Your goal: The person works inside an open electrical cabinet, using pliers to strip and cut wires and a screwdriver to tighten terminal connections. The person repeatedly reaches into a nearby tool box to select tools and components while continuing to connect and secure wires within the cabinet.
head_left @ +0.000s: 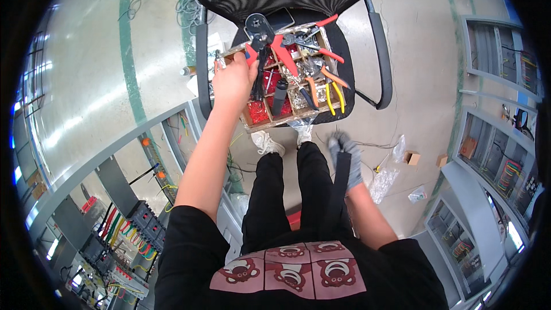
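Observation:
My bare left hand (232, 83) reaches over a divided parts box (251, 128) on a chair seat. Its fingers close round one red handle of crimping pliers (260, 31), whose dark round head points away from me. The other red handle slants out to the right above the box. Small red and metallic pieces fill the compartments. Red-handled pliers (324, 51), orange-handled pliers (333, 77) and yellow-handled pliers (336, 99) lie along the box's right side. My right hand (347, 158), in a grey glove, hangs beside my right leg; a black strap partly covers it, and its fingers are unclear.
The office chair (381, 63) has a mesh back and armrests. Grey cabinet frames with wiring stand at left (123, 218) and right (499, 155). Plastic wrapping (383, 183) and a small cardboard box (411, 158) lie on the floor. Loose cable (186, 8) lies at far left.

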Available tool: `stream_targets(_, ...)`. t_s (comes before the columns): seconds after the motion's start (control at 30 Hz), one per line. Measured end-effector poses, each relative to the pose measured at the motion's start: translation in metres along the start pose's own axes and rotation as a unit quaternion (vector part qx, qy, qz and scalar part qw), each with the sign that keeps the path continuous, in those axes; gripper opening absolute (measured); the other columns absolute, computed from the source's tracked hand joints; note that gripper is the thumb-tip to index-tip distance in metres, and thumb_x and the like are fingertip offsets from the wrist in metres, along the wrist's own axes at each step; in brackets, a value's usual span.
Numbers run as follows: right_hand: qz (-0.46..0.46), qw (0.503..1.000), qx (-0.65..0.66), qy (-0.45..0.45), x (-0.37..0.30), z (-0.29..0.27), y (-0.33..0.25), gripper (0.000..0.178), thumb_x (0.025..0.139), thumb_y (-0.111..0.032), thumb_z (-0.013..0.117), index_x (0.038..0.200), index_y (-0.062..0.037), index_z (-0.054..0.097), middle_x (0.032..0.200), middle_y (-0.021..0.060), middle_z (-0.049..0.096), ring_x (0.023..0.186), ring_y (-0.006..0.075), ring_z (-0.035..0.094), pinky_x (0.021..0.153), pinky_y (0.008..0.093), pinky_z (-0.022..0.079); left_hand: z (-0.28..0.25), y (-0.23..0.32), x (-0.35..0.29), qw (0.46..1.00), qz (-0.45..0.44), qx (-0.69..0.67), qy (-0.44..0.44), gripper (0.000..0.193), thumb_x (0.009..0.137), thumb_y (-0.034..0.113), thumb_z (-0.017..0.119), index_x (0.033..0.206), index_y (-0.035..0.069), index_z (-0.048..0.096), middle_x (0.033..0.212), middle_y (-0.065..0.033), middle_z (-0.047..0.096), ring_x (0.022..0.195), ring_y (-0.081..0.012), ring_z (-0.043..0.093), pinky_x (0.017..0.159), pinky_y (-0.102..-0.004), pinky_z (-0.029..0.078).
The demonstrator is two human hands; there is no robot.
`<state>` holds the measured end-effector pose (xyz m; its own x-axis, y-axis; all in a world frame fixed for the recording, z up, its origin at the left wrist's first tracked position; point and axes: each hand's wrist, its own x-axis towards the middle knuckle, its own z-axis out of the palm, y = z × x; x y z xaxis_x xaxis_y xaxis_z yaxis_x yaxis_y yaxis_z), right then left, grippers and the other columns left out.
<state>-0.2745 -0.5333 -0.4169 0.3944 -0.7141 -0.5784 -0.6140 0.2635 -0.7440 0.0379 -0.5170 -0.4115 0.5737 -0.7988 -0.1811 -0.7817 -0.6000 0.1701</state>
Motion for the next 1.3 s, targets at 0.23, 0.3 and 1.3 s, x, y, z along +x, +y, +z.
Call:
stream_targets(0.23,-0.148,0.958,0.225,-0.100,0.061,0.027,-0.149,0.054,0.085,-0.030,0.069,0.123,0.0032,0.050,0.117,0.0139,0.057,0.103,0.0179,0.056,0.089,0.0311,0.046,-0.071,0.008,-0.023,0.994,0.082,-0.048,0.054,0.035,0.088,0.037,0.059,0.088,0.003,0.051,0.060,-0.0152,0.062,0.055,-0.0332,0.064,0.051,-0.0434,0.051)
stream_targets(0.3,-0.160,0.966,0.140,-0.149,0.056,0.026,-0.176,0.047,0.083,-0.029,0.071,0.115,0.0018,0.056,0.103,0.0095,0.061,0.095,0.0151,0.058,0.083,0.0289,0.048,-0.100,0.011,-0.049,0.992,0.089,-0.051,0.071,0.035,0.088,0.038,0.059,0.088,0.004,0.049,0.058,-0.0147,0.061,0.055,-0.0330,0.063,0.047,-0.0429,0.050)
stream_targets(1.3,-0.475,0.858,-0.018,-0.194,-0.145,0.081,-0.305,0.024,0.079,-0.013,0.073,0.099,-0.0019,0.067,0.088,0.0069,0.069,0.078,0.0152,0.064,0.073,0.0300,0.051,-0.258,0.022,-0.245,0.120,-0.015,-0.970,0.211,0.041,0.102,0.023,0.026,0.128,-0.002,0.046,0.141,-0.0179,0.043,0.133,-0.0285,0.038,0.105,-0.0334,0.035)
